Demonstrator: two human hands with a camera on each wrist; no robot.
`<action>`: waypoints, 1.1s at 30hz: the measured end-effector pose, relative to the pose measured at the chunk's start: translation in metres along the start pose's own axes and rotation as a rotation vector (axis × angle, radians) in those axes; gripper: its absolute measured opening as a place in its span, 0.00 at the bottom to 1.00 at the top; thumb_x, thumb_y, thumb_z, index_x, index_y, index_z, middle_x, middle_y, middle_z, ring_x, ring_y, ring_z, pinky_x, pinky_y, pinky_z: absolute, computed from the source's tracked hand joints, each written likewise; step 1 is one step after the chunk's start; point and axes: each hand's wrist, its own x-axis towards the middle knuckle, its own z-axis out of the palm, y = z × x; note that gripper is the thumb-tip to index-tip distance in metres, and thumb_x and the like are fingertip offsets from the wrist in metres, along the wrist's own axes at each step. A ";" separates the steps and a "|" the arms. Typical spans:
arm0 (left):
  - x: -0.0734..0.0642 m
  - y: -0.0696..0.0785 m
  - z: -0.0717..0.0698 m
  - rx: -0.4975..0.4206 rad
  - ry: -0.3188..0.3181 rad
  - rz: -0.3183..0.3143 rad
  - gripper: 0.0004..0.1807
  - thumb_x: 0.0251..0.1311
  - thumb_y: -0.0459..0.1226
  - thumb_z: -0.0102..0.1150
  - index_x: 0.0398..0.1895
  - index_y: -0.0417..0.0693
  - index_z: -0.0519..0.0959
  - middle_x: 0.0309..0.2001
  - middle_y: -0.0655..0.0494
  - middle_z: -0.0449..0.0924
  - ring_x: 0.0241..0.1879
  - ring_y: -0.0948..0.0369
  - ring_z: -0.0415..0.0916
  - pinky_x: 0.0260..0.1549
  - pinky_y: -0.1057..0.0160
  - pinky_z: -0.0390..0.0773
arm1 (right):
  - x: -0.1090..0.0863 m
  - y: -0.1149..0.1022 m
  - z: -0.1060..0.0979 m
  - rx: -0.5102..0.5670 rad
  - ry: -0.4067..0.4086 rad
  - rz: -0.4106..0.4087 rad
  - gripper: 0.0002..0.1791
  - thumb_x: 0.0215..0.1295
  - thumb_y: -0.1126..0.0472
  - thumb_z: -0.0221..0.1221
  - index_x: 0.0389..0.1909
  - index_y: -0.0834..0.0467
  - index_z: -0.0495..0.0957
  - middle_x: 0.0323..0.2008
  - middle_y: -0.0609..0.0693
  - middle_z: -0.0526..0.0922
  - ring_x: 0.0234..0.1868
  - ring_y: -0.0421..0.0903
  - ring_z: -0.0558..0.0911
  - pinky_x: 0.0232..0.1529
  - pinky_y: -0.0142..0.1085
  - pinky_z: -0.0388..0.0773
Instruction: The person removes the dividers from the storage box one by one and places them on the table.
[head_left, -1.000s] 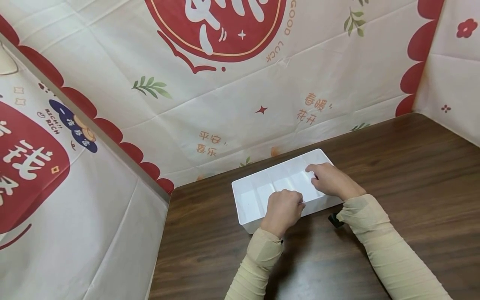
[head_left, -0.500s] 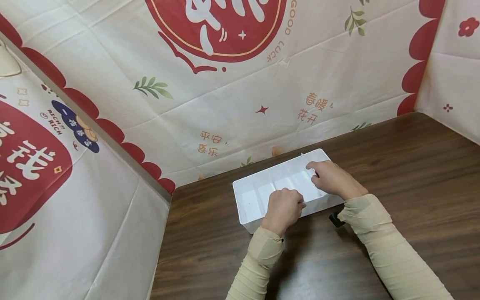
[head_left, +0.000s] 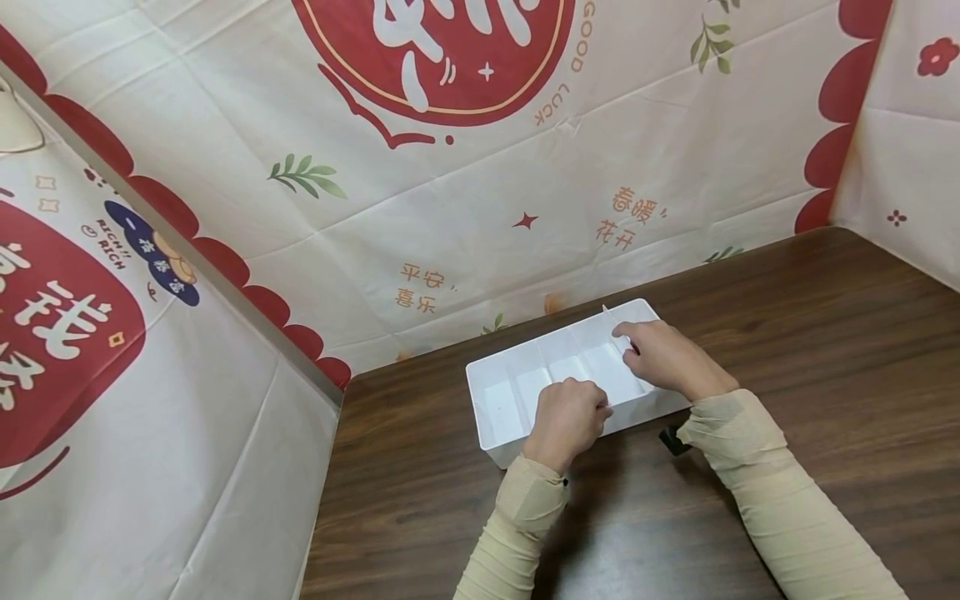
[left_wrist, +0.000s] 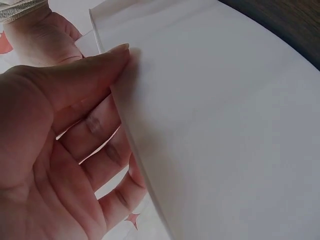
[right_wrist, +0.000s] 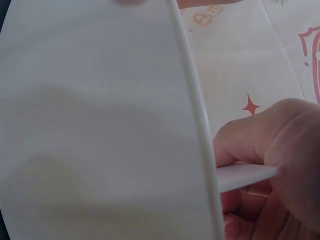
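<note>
A white divided box (head_left: 480, 408) lies on the table, split into several compartments by thin white walls. My left hand (head_left: 567, 421) grips the near long wall, thumb outside and fingers over the rim, as the left wrist view also shows. Over the right part of the box, my right hand (head_left: 667, 358) pinches a thin white divider (right_wrist: 247, 176) between thumb and fingers. The divider's far end juts slightly above the far rim in the head view. How deep its lower edge sits is hidden.
The brown wood-grain table (head_left: 825, 350) extends to the right and in front of the box. A printed white cloth (head_left: 480, 208) hangs close behind the box, with another cloth wall (head_left: 247, 450) on the left. A small black object (head_left: 673, 440) shows under the right wrist.
The divider at my right hand has risen a little, so its far end now shows above the far rim. The box and both hands stay almost in place.
</note>
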 end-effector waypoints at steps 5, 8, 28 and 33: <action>0.000 0.000 0.001 -0.004 0.002 -0.002 0.07 0.59 0.47 0.68 0.24 0.64 0.88 0.19 0.71 0.81 0.20 0.70 0.74 0.19 0.69 0.68 | 0.000 -0.001 -0.002 -0.016 0.022 -0.006 0.20 0.60 0.71 0.53 0.53 0.72 0.76 0.26 0.54 0.77 0.25 0.47 0.69 0.27 0.38 0.67; 0.000 0.000 0.001 -0.005 0.000 -0.005 0.06 0.59 0.47 0.68 0.25 0.64 0.88 0.20 0.71 0.81 0.21 0.70 0.75 0.19 0.69 0.68 | 0.000 -0.002 -0.003 -0.012 0.015 0.000 0.20 0.60 0.71 0.53 0.54 0.72 0.76 0.27 0.54 0.77 0.24 0.47 0.69 0.26 0.37 0.67; -0.002 -0.001 0.004 -0.044 -0.005 -0.022 0.06 0.60 0.46 0.67 0.27 0.63 0.88 0.21 0.71 0.81 0.20 0.72 0.72 0.21 0.71 0.69 | -0.001 -0.008 -0.009 -0.003 0.025 0.011 0.19 0.62 0.71 0.56 0.54 0.72 0.76 0.28 0.55 0.78 0.27 0.48 0.71 0.29 0.40 0.69; -0.004 -0.002 0.005 -0.049 0.021 -0.014 0.06 0.59 0.46 0.68 0.26 0.63 0.88 0.20 0.71 0.81 0.20 0.72 0.72 0.20 0.71 0.68 | -0.002 -0.009 -0.009 0.009 0.028 0.012 0.19 0.62 0.71 0.56 0.55 0.71 0.76 0.26 0.54 0.77 0.26 0.47 0.70 0.27 0.39 0.68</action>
